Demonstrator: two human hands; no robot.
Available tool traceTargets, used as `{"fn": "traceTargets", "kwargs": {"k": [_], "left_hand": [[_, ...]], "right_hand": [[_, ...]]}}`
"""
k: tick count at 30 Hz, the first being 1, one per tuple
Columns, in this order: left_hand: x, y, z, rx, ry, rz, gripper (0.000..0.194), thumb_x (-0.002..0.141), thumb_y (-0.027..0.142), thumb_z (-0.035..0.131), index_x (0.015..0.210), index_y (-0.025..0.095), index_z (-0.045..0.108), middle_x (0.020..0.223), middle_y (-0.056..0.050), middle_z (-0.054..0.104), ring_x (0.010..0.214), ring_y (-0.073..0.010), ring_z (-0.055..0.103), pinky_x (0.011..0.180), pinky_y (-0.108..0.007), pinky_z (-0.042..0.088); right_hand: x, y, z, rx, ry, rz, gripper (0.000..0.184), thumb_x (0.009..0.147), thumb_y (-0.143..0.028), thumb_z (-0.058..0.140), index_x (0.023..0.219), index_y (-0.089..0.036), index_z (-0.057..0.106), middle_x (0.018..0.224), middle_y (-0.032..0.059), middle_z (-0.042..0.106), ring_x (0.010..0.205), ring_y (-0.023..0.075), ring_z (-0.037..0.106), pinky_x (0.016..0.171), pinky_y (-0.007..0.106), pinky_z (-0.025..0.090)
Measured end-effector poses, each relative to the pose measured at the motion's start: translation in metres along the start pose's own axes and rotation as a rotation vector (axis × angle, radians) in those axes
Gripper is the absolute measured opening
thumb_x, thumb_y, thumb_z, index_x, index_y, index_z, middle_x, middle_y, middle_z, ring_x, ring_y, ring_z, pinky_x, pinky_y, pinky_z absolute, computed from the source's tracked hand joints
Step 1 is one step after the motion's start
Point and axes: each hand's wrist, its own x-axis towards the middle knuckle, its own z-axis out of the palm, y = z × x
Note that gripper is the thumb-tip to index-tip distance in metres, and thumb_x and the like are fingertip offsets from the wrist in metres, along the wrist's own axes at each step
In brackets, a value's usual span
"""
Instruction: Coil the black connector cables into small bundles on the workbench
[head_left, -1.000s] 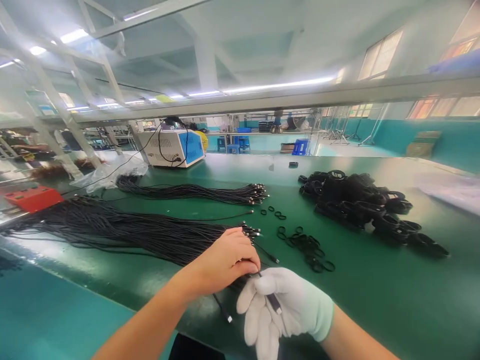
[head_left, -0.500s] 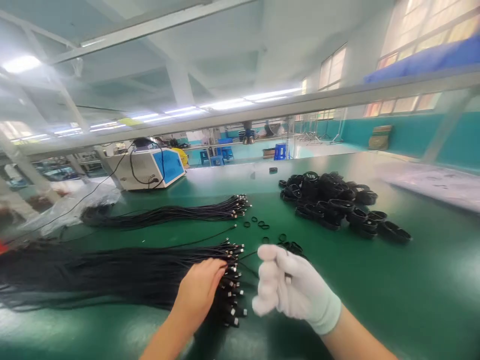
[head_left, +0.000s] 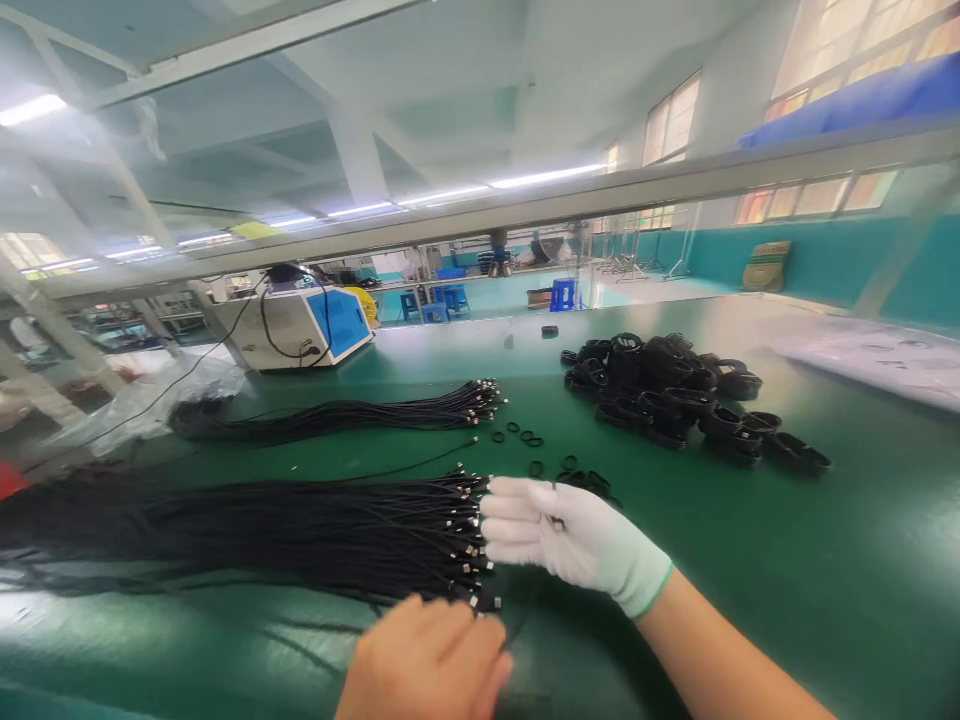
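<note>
The right hand's point(head_left: 581, 545) grip is narrow at the thumb, which lies over a small metal-tipped connector point(head_left: 556, 523) against the gloved palm; the four fingers stretch out straight. Their tips are at the right end of the near cable bundle point(head_left: 262, 530), seemingly touching it or just beside it. The bare left hand point(head_left: 427, 660) is curled just in front of that bundle, and I cannot tell whether it holds anything.

Half a second ago the left hand lay on the bundle's connector ends and the gloved fingers were folded. Now the left hand has moved off toward the body and the gloved ones have straightened. My reading is that this leaves the ends exposed for handling while one connector stays in the glove.

Right of the bundle's end, a cluster of black rings point(head_left: 592, 482) is partly hidden by the glove, with loose rings point(head_left: 528, 438) beyond. A single cable point(head_left: 435, 457) and a smaller cable bundle point(head_left: 360, 413) lie behind the near one on the green tabletop point(head_left: 787, 580). A heap of black loops point(head_left: 667, 385) lies farther right, well apart; a blue-and-white machine point(head_left: 292, 328) stands behind both bundles.
</note>
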Motion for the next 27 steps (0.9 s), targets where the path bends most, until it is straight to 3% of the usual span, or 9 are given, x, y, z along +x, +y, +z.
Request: {"fn": "traceTargets", "kwargs": {"k": [3, 6, 13, 17, 19, 22, 25, 27], "left_hand": [[0.03, -0.016, -0.027, -0.181, -0.096, -0.222, 0.016, 0.087, 0.024, 0.049, 0.081, 0.023, 0.063, 0.071, 0.002, 0.061, 0.065, -0.014, 0.055, 0.059, -0.024, 0.038], [0.051, -0.028, -0.034, -0.373, -0.208, -0.359, 0.013, 0.084, 0.022, 0.053, 0.077, 0.024, 0.064, 0.076, 0.004, 0.06, 0.069, -0.011, 0.055, 0.061, -0.021, 0.038], [0.056, -0.041, 0.003, -0.712, -0.272, -0.506, 0.017, 0.083, 0.025, 0.052, 0.075, 0.02, 0.066, 0.075, 0.002, 0.062, 0.071, -0.0124, 0.055, 0.063, -0.021, 0.041], [0.032, -0.052, 0.031, -0.701, -0.312, -0.533, 0.03, 0.089, 0.024, 0.038, 0.073, 0.017, 0.063, 0.074, -0.001, 0.063, 0.069, -0.0146, 0.056, 0.062, -0.024, 0.041], [0.013, -0.048, 0.043, -0.496, -0.272, -0.523, 0.03, 0.09, 0.022, 0.035, 0.078, 0.018, 0.063, 0.078, -0.002, 0.064, 0.07, -0.0161, 0.057, 0.064, -0.026, 0.04], [-0.013, -0.029, 0.053, -0.135, -0.188, -0.388, 0.026, 0.089, 0.019, 0.037, 0.08, 0.022, 0.061, 0.076, -0.001, 0.064, 0.064, -0.0167, 0.056, 0.061, -0.028, 0.037], [-0.017, -0.004, 0.042, 0.016, -0.04, -0.129, 0.025, 0.087, 0.016, 0.039, 0.069, 0.021, 0.056, 0.06, 0.001, 0.058, 0.052, -0.0159, 0.05, 0.054, -0.029, 0.03], [-0.002, 0.0, 0.022, 0.03, 0.051, -0.019, 0.028, 0.088, 0.018, 0.04, 0.065, 0.02, 0.054, 0.056, 0.002, 0.054, 0.049, -0.0153, 0.045, 0.051, -0.03, 0.025]], "right_hand": [[-0.003, 0.018, 0.012, -0.082, -0.167, 0.186, 0.04, 0.077, -0.031, 0.066, 0.108, -0.006, 0.057, 0.097, 0.0154, 0.064, 0.088, 0.0237, 0.063, 0.089, 0.046, 0.04], [-0.004, 0.031, 0.022, -0.084, -0.238, 0.281, 0.042, 0.073, -0.032, 0.069, 0.105, -0.008, 0.057, 0.089, 0.0128, 0.064, 0.081, 0.02, 0.063, 0.083, 0.042, 0.043], [-0.003, 0.043, 0.025, 0.004, -0.209, 0.223, 0.042, 0.074, -0.033, 0.068, 0.106, -0.01, 0.055, 0.087, 0.0107, 0.063, 0.079, 0.0216, 0.063, 0.082, 0.049, 0.043], [-0.002, 0.029, 0.031, 0.16, -0.202, 0.066, 0.029, 0.073, -0.029, 0.069, 0.091, -0.014, 0.054, 0.07, -0.0021, 0.049, 0.067, 0.0132, 0.057, 0.074, 0.037, 0.045], [0.0, 0.018, 0.033, 0.224, -0.164, -0.035, 0.025, 0.072, -0.027, 0.07, 0.084, -0.015, 0.052, 0.067, -0.0048, 0.042, 0.061, 0.0092, 0.049, 0.068, 0.03, 0.044], [0.003, 0.009, 0.031, 0.175, -0.008, -0.157, 0.021, 0.075, -0.029, 0.068, 0.087, -0.018, 0.054, 0.071, -0.0038, 0.046, 0.062, 0.0089, 0.045, 0.072, 0.033, 0.043], [0.004, 0.016, 0.025, 0.048, 0.092, -0.162, 0.025, 0.076, -0.029, 0.067, 0.097, -0.017, 0.057, 0.078, -0.0001, 0.053, 0.068, 0.011, 0.05, 0.077, 0.035, 0.042], [0.001, 0.028, 0.022, -0.011, 0.032, -0.054, 0.028, 0.077, -0.027, 0.067, 0.1, -0.014, 0.057, 0.081, 0.0033, 0.057, 0.071, 0.0122, 0.054, 0.078, 0.035, 0.042]]}}
